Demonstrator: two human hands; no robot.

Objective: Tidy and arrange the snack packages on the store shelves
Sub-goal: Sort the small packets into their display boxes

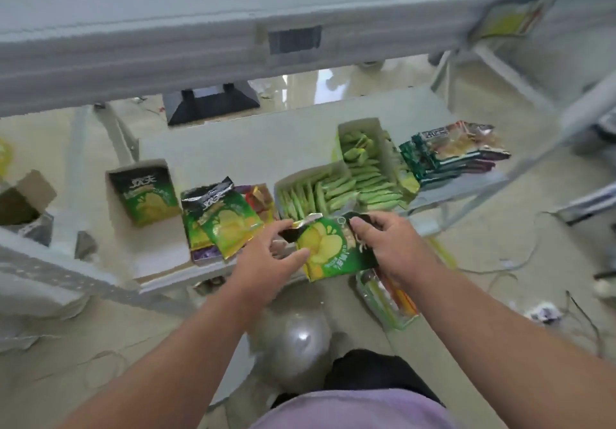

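Both hands hold one green chip bag (328, 250) with a yellow chip picture, just in front of the low shelf (233, 148). My left hand (266, 258) pinches its left edge. My right hand (386, 245) grips its dark top right corner. More green chip bags (223, 218) lie in a loose pile on the shelf to the left of my hands. Another green chip bag (146, 195) stands in a white box (146, 245) further left.
Two white boxes of small green packets (333, 188) stand on the shelf's right half, with a stack of dark-edged snack bags (456, 152) beyond them. An upper shelf edge (200, 38) crosses overhead. A packet (386, 298), a silver balloon (296, 338) and cables lie on the floor.
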